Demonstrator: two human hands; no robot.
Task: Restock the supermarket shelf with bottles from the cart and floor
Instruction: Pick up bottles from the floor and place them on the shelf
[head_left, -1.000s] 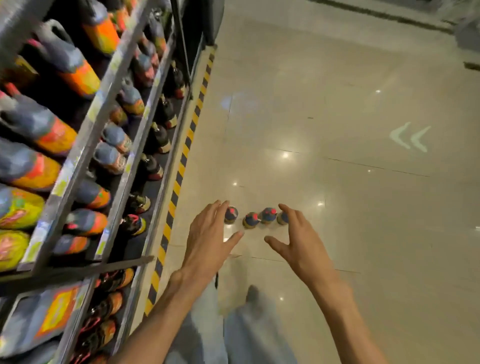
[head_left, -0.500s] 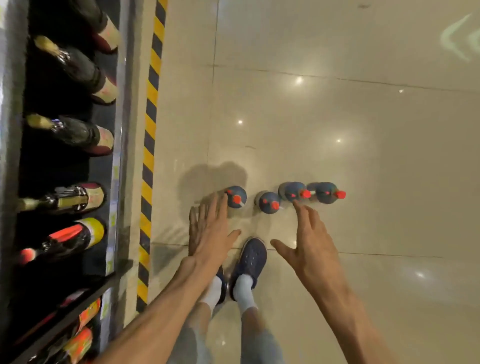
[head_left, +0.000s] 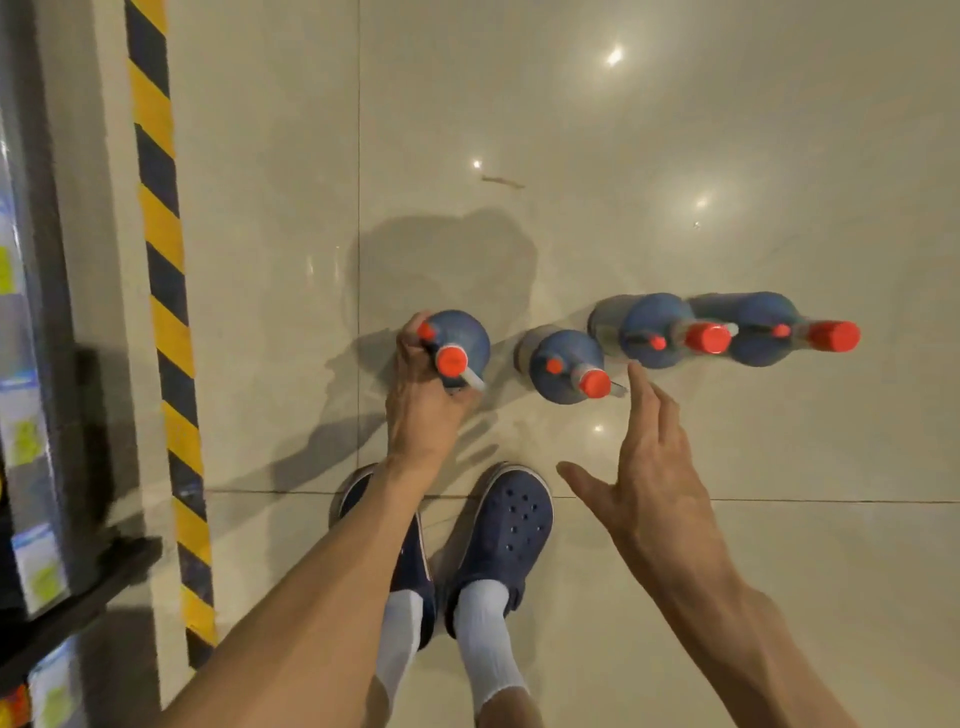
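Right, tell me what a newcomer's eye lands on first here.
First, the row of four blue bottles with red caps standing on the pale tiled floor. The left hand grips the leftmost bottle at its neck, while the right hand reaches with straight fingers toward the second bottle. At the left, a yellow-and-black hazard stripe runs along the shelf base.

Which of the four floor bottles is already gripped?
The leftmost bottle, nearest the striped tape: the left hand grips its handle. The other three stand untouched.
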